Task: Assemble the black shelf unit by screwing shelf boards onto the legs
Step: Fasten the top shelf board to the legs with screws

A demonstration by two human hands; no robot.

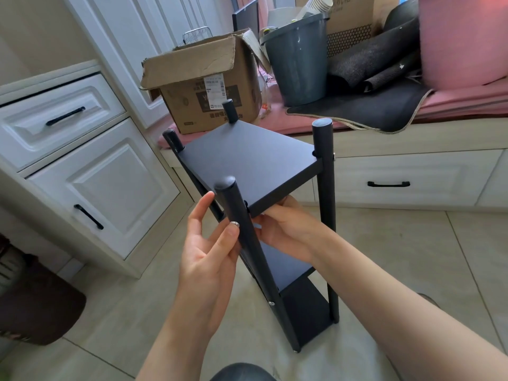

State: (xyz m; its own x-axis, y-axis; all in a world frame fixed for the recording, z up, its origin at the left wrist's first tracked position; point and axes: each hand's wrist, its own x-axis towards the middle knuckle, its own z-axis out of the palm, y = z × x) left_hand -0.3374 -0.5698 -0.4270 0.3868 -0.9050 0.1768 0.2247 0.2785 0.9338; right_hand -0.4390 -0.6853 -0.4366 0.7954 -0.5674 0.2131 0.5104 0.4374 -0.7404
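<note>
a: where is the black shelf unit seen?
b: upright on the tiled floor, at the centre; a cardboard box sits at its 11 o'clock.
a: and the hands?
b: the near leg is touched by the left hand, fingers straight. the top board's near edge is gripped by the right hand.

black shelf unit | upright on floor | three boards | four round legs
</note>
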